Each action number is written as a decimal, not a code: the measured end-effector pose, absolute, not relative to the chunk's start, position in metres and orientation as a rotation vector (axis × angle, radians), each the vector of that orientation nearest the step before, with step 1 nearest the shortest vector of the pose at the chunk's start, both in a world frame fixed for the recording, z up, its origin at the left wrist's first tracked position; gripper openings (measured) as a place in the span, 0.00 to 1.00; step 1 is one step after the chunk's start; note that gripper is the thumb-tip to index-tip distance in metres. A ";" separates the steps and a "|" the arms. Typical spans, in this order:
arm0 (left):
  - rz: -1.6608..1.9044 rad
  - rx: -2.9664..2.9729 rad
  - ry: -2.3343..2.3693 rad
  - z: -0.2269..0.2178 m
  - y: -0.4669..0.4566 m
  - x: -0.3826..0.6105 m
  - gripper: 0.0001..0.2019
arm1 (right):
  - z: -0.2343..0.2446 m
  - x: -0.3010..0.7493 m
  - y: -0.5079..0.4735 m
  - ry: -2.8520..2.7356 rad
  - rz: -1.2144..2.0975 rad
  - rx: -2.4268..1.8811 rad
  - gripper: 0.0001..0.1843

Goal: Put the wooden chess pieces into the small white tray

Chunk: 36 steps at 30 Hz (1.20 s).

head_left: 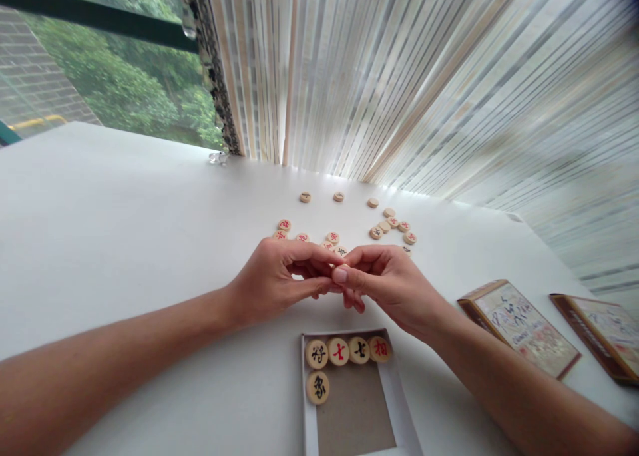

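- Forearms [90,369] reach in from both lower corners, and I follow them to the space just beyond the tray [310,436].
- Left hand [267,283] and right hand [392,293] are close together beyond the tray, curled inward, with the fingertips pressed together. The right thumb [340,275] sits at the meeting point. They may be pinching something small, but I cannot tell from this view because the fingers hide it.
- Tray holds five wooden pieces [338,351]: four in a row along its far edge, one below the leftmost. Their characters are red or black.
- Loose pieces [333,237] lie on the table [114,203] beyond the tray, partly hidden behind the hands. A second cluster [392,224] sits beyond the tray and to its right, and two stray pieces [305,197] lie farther out.
- Handling: I judge these discs light, stiff and smooth, so they may slide if nudged. I would take each by its rim, between thumb and fingertip.
- Two printed boxes [519,329] lie to the right of the tray.
- Striped curtain [399,76] and window [100,63] stand well beyond the tray.
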<state>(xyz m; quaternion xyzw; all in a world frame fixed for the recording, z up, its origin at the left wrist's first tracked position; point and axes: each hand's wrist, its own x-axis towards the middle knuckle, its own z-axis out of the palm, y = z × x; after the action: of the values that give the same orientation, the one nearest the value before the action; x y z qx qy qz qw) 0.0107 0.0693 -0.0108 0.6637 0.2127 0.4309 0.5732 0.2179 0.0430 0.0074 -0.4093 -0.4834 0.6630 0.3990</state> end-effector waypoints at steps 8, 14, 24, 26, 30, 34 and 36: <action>1.033 1.550 0.501 -0.011 0.074 0.012 0.12 | 0.007 0.221 0.043 -1.265 1.649 -0.947 0.14; 1.032 1.424 0.509 -0.011 0.076 0.012 0.12 | 0.007 0.222 0.044 -1.273 1.664 -0.910 0.12; 1.018 1.592 0.539 -0.013 0.073 0.010 0.11 | 0.010 0.217 0.042 -1.267 1.569 -1.067 0.20; 1.017 1.621 0.516 -0.013 0.072 0.010 0.12 | 0.010 0.218 0.042 -1.299 1.530 -1.075 0.20; 1.030 1.616 0.490 -0.012 0.073 0.010 0.14 | 0.010 0.218 0.039 -1.382 1.425 -1.061 0.19; 1.045 1.581 0.447 -0.012 0.073 0.011 0.12 | 0.011 0.217 0.036 -1.480 1.341 -1.035 0.19; 1.054 1.571 0.432 -0.013 0.073 0.011 0.12 | 0.011 0.217 0.034 -1.525 1.297 -1.029 0.18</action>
<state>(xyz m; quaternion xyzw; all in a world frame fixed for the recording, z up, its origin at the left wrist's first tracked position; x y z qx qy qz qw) 0.0113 0.0735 -0.0128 0.6678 0.1838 0.4483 0.5651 0.2168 0.0343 0.0114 -0.4125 -0.6115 0.5199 0.4308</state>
